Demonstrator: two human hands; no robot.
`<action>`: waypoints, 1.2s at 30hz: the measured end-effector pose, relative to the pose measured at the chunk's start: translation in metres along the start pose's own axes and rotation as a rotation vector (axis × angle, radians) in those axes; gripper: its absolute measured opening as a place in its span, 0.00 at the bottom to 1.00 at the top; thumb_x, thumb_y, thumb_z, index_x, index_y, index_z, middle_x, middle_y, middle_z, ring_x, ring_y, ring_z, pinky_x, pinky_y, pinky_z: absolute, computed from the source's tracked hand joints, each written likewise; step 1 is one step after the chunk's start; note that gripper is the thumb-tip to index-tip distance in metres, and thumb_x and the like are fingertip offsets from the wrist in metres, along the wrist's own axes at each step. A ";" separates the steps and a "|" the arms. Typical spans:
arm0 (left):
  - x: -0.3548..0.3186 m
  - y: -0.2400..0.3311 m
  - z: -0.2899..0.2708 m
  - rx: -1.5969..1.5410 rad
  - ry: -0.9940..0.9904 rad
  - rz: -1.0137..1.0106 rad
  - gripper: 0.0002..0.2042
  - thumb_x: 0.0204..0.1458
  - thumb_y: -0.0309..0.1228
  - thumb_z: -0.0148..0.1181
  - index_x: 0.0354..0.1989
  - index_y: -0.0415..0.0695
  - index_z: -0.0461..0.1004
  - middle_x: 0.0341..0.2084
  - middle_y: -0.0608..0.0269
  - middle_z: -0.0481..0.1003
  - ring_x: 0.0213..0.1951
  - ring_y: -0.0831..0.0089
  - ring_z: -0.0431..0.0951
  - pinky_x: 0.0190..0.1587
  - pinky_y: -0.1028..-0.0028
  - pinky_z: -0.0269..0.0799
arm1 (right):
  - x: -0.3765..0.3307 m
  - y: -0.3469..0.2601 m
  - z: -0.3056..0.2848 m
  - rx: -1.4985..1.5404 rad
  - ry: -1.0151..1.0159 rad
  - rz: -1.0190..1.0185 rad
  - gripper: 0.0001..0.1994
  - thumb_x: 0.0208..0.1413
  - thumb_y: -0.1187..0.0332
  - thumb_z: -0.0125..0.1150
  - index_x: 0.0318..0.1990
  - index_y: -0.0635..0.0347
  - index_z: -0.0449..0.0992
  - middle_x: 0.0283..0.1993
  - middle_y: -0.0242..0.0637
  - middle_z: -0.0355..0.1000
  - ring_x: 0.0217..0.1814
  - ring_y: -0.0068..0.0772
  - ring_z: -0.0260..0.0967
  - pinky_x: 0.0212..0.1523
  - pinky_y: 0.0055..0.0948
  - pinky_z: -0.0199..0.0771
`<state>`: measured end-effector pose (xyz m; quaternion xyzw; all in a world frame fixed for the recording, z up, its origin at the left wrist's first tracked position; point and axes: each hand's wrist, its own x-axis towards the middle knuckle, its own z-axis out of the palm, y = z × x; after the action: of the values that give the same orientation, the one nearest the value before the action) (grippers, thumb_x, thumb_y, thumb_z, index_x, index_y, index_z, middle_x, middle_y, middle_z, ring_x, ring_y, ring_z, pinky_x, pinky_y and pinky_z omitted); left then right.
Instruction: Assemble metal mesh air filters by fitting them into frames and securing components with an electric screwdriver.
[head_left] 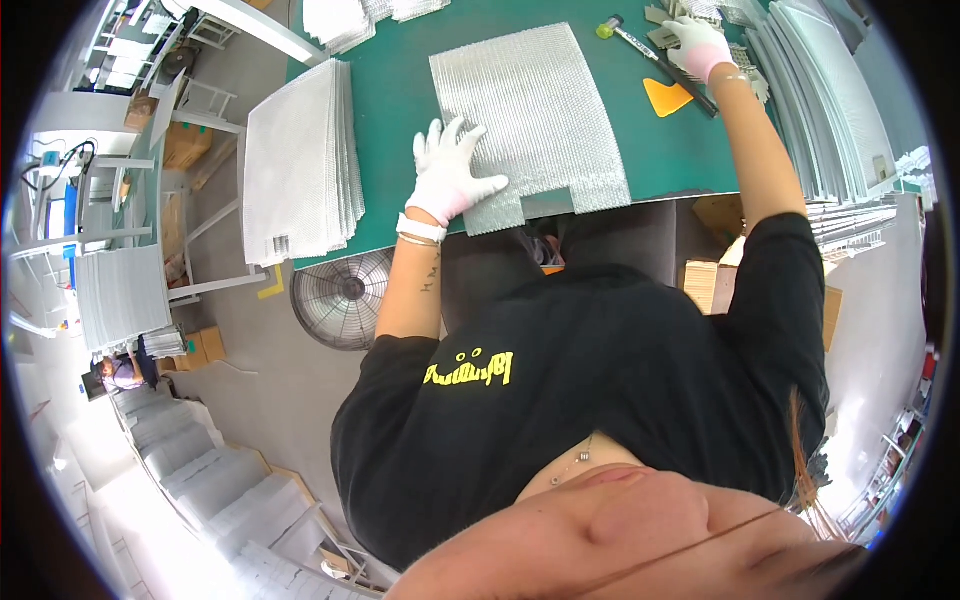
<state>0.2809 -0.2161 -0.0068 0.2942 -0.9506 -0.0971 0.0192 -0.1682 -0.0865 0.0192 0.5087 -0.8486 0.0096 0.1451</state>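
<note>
A silvery sheet with a fine honeycomb-like texture (530,110) lies on the green table in front of me, with a rectangular notch in its near edge. My left hand (447,175), in a white glove, rests flat on the sheet's left side with its fingers spread. At the far right, my gloved right hand (698,48) reaches into a heap of small grey-beige pieces (755,75). Its fingers are bent down among them; whatever they grip is too small to make out. Just left of that hand are a marker pen (637,45) and an orange-yellow flat scraper (667,98).
A stack of similar sheets (300,160) stands at the table's left, and more stacked sheets (815,100) fill the right end. Further sheets (340,20) lie at the back. Below the green table (390,110) stand a round floor fan (350,290) and a cardboard box (702,285).
</note>
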 end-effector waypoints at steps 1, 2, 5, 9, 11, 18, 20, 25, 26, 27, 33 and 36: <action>-0.009 0.010 -0.006 0.032 -0.025 -0.029 0.43 0.39 0.58 0.69 0.65 0.53 0.67 0.68 0.48 0.58 0.71 0.42 0.50 0.72 0.44 0.36 | 0.006 -0.009 0.000 -0.096 -0.115 -0.014 0.20 0.52 0.65 0.60 0.55 0.46 0.77 0.56 0.36 0.73 0.61 0.41 0.69 0.57 0.39 0.73; -0.017 0.015 -0.004 0.032 -0.023 -0.035 0.43 0.39 0.58 0.69 0.65 0.53 0.67 0.68 0.48 0.58 0.71 0.42 0.50 0.72 0.44 0.36 | 0.010 -0.012 0.000 -0.198 -0.227 -0.020 0.21 0.52 0.63 0.61 0.56 0.46 0.77 0.57 0.37 0.72 0.62 0.40 0.68 0.58 0.39 0.73; -0.039 0.040 -0.009 -0.033 0.365 -0.055 0.42 0.37 0.49 0.74 0.63 0.45 0.68 0.64 0.45 0.63 0.68 0.41 0.54 0.70 0.43 0.43 | 0.017 -0.010 0.008 -0.266 -0.169 -0.057 0.17 0.56 0.60 0.60 0.52 0.49 0.79 0.48 0.41 0.76 0.53 0.41 0.75 0.52 0.39 0.76; -0.088 0.060 -0.012 -0.395 0.684 0.216 0.23 0.43 0.26 0.68 0.51 0.40 0.74 0.52 0.49 0.73 0.59 0.48 0.69 0.63 0.54 0.62 | -0.002 -0.027 -0.058 -0.003 0.070 -0.015 0.25 0.57 0.64 0.65 0.62 0.56 0.70 0.49 0.41 0.75 0.57 0.39 0.70 0.58 0.39 0.66; -0.123 0.071 0.007 -1.053 0.261 0.258 0.04 0.50 0.28 0.64 0.32 0.41 0.80 0.33 0.59 0.80 0.42 0.63 0.80 0.47 0.67 0.74 | -0.020 -0.042 -0.034 0.379 0.419 -0.176 0.16 0.57 0.65 0.64 0.52 0.57 0.76 0.42 0.40 0.77 0.47 0.36 0.74 0.50 0.37 0.72; -0.127 0.092 0.088 -2.211 -0.042 -0.592 0.18 0.66 0.39 0.53 0.55 0.37 0.69 0.47 0.56 0.75 0.49 0.70 0.75 0.52 0.65 0.72 | -0.250 -0.191 -0.070 1.482 -0.952 -0.025 0.09 0.55 0.75 0.62 0.43 0.60 0.76 0.39 0.34 0.77 0.41 0.25 0.75 0.44 0.29 0.76; -0.118 0.089 0.088 -2.155 -0.045 -0.727 0.17 0.65 0.37 0.55 0.52 0.35 0.71 0.45 0.56 0.76 0.48 0.67 0.78 0.50 0.65 0.74 | -0.297 -0.215 -0.023 2.002 -0.931 0.309 0.17 0.65 0.63 0.59 0.55 0.63 0.69 0.44 0.38 0.76 0.39 0.24 0.74 0.42 0.27 0.77; -0.107 0.104 0.086 -2.094 0.178 -0.650 0.13 0.64 0.34 0.57 0.46 0.35 0.76 0.37 0.59 0.79 0.38 0.71 0.80 0.42 0.69 0.76 | -0.296 -0.234 0.010 2.357 -0.668 0.646 0.17 0.67 0.61 0.56 0.54 0.65 0.70 0.44 0.40 0.77 0.34 0.23 0.75 0.37 0.24 0.76; -0.107 0.106 0.086 -2.046 0.244 -0.661 0.12 0.64 0.34 0.57 0.43 0.35 0.78 0.34 0.61 0.80 0.35 0.73 0.80 0.39 0.71 0.76 | -0.295 -0.233 0.013 2.266 -0.644 0.585 0.17 0.67 0.61 0.55 0.54 0.66 0.70 0.43 0.40 0.78 0.32 0.22 0.74 0.34 0.23 0.76; -0.109 0.105 0.092 -2.046 0.238 -0.667 0.12 0.64 0.34 0.57 0.43 0.35 0.78 0.34 0.61 0.80 0.35 0.73 0.80 0.39 0.71 0.76 | -0.295 -0.232 0.014 2.195 -0.647 0.627 0.16 0.67 0.61 0.55 0.53 0.66 0.70 0.40 0.38 0.78 0.28 0.23 0.73 0.31 0.23 0.75; -0.111 0.105 0.099 -1.892 0.202 -0.618 0.14 0.62 0.37 0.60 0.39 0.35 0.81 0.31 0.65 0.80 0.32 0.83 0.76 0.35 0.78 0.71 | -0.289 -0.242 -0.002 2.018 -0.510 0.619 0.14 0.67 0.62 0.55 0.50 0.64 0.71 0.38 0.37 0.77 0.28 0.20 0.71 0.31 0.21 0.73; -0.109 0.108 0.100 -1.838 0.023 -0.698 0.17 0.61 0.41 0.62 0.38 0.36 0.80 0.29 0.67 0.79 0.27 0.85 0.72 0.32 0.81 0.67 | -0.287 -0.240 -0.003 1.958 -0.474 0.577 0.14 0.67 0.62 0.56 0.49 0.64 0.72 0.39 0.36 0.77 0.32 0.19 0.71 0.36 0.22 0.72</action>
<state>0.3017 -0.0498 -0.0810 0.4301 -0.3642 -0.7961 0.2202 0.1669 0.0453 -0.0829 0.1712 -0.5660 0.6266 -0.5077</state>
